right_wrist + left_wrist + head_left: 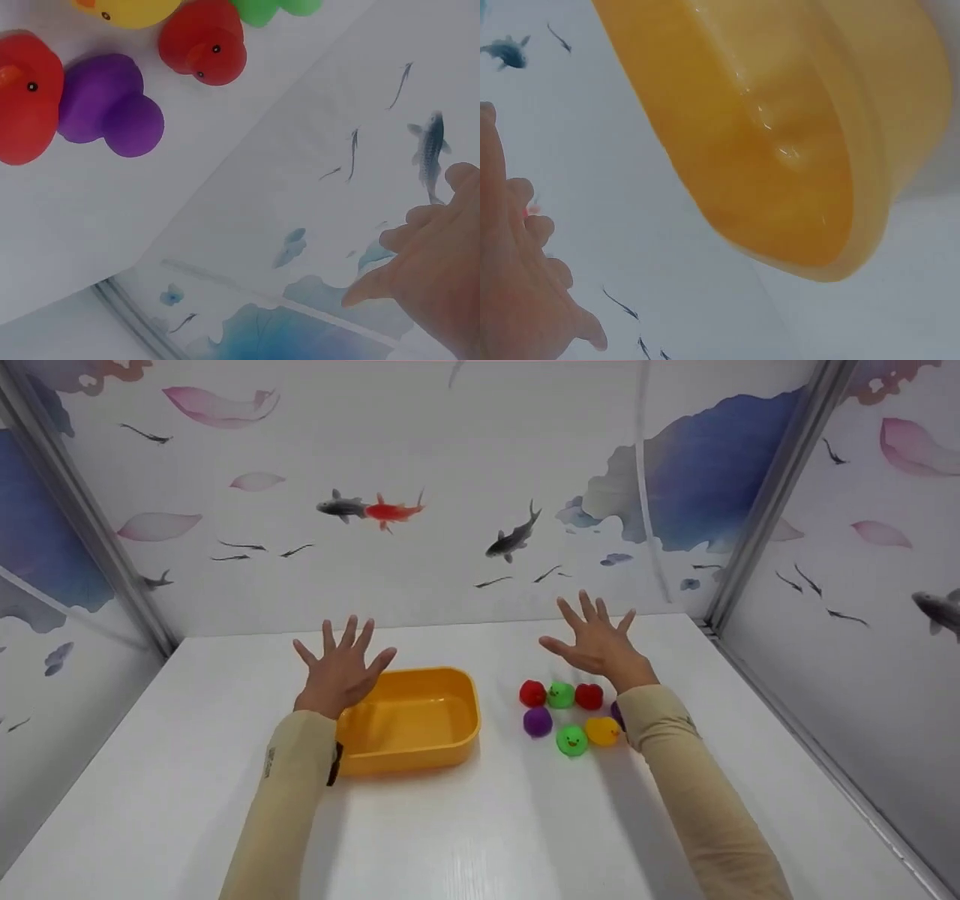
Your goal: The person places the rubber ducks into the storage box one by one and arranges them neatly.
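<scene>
In the head view my left hand [341,675] is spread wide, fingers straight, over the left end of a yellow plastic basin [409,761]. It covers part of the basin's rim and holds nothing. My right hand [598,645], also spread and holding nothing, is raised beyond a group of rubber ducks. The group includes a green duck [572,741], a yellow duck [601,731], a purple duck [537,722] and red ducks, one of them a red duck [532,693] at the left. My right sleeve partly hides another purple duck. The right wrist view shows a purple duck [112,105] close up.
A white table [465,832] carries the basin and the ducks. Behind it stands a white wall panel [450,450] painted with fish and petals, and similar panels close off both sides. Metal posts [780,502] stand at the corners.
</scene>
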The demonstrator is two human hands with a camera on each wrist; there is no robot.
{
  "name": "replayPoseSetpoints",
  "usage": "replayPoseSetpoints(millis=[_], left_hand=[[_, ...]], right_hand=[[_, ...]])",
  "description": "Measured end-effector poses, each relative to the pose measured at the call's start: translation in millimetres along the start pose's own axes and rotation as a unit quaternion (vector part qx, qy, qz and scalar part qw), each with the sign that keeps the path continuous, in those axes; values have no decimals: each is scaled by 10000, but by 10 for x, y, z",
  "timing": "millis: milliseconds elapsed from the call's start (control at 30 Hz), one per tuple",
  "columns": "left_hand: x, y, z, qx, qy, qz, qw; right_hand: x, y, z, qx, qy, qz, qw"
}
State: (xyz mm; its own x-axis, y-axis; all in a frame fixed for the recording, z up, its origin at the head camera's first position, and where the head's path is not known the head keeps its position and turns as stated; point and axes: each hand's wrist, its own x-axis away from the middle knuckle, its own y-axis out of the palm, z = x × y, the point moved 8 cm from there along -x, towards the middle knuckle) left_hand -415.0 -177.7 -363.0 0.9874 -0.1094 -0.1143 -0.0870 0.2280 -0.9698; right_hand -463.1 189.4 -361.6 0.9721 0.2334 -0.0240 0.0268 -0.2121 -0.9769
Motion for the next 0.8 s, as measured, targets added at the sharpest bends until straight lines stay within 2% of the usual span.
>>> replayPoseSetpoints(millis=[100,267,400,533,567,633,733,800], left_hand=[[68,-9,-20,154,80,-16,9998],[206,-81,-21,354,234,156,9990],[323,-101,-53,537,250,154,9981],[437,-113,-107,1082,139,200,9938],[466,-119,-123,1321,74,241,9909],[533,-136,-154,1957,-45,370,9799],[647,-134,-222,2978,-307,553,9525],[731,-116,-278,3484,-492,650,9338]], right_hand=[[41,2,-34,-226,-128,79,9996],[148,-45,-49,-569,-303,315,9974],[251,-46,-11,-1066,-232,391,9933],[352,-19,43,-1722,-42,452,9840],[377,-17,60,-1898,4,487,9806],[432,-28,98,-2230,87,609,9729],[524,-63,164,-2641,164,844,9607],[587,-84,214,-2831,195,990,9538]])
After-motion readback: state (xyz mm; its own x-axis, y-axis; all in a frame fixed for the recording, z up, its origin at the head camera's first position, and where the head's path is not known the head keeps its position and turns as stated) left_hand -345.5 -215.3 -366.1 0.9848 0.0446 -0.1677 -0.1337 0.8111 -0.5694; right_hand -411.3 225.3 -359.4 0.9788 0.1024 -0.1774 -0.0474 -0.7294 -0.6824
